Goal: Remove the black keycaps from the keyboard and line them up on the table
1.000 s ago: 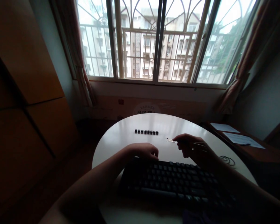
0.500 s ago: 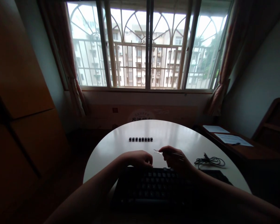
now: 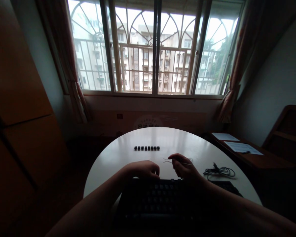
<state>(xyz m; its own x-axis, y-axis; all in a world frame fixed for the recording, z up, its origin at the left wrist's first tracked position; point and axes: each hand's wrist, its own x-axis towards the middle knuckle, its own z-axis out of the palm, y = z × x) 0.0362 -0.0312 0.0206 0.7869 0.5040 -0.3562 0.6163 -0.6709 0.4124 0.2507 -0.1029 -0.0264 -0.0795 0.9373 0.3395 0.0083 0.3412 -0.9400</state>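
Note:
A black keyboard (image 3: 160, 197) lies on the round white table (image 3: 182, 141) in front of me. My left hand (image 3: 144, 169) rests curled on the keyboard's far left edge, fingers bent down against it. My right hand (image 3: 185, 168) pinches a thin wire keycap puller (image 3: 170, 160), its wire ends pointing left just above the keyboard's far edge. A row of several small black keycaps (image 3: 147, 148) sits farther out on the table.
A coiled black cable (image 3: 219, 171) lies right of my right hand. A low wooden desk with papers (image 3: 236, 144) stands to the right. A barred window (image 3: 153, 49), curtains and a wooden cabinet (image 3: 19, 108) surround the table.
My right hand with the puller has moved left and nearer the keyboard's far edge. The view has tilted up and shifted; my left hand stays on the keyboard.

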